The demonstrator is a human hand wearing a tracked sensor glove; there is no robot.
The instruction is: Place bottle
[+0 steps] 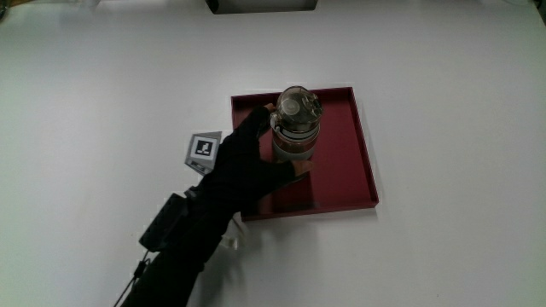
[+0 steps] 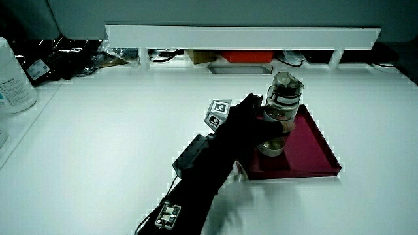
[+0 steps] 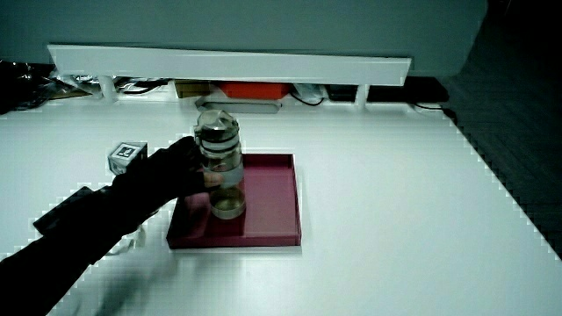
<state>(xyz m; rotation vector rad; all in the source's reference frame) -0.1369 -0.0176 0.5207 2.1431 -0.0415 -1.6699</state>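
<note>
A clear bottle (image 1: 295,128) with a grey cap stands upright in the dark red tray (image 1: 350,162); both side views show the bottle (image 2: 281,112) (image 3: 220,167) too. The hand (image 1: 247,166) in its black glove wraps the bottle's lower body, fingers curled around it, with the patterned cube (image 1: 203,151) on its back. The forearm runs from the tray's near corner toward the person. In the side views the hand (image 2: 251,127) (image 3: 171,175) covers part of the bottle's side.
A low white partition (image 2: 241,36) stands at the table's edge farthest from the person, with cables and an orange box under it. A large white container (image 2: 13,78) stands at the table's edge in a side view.
</note>
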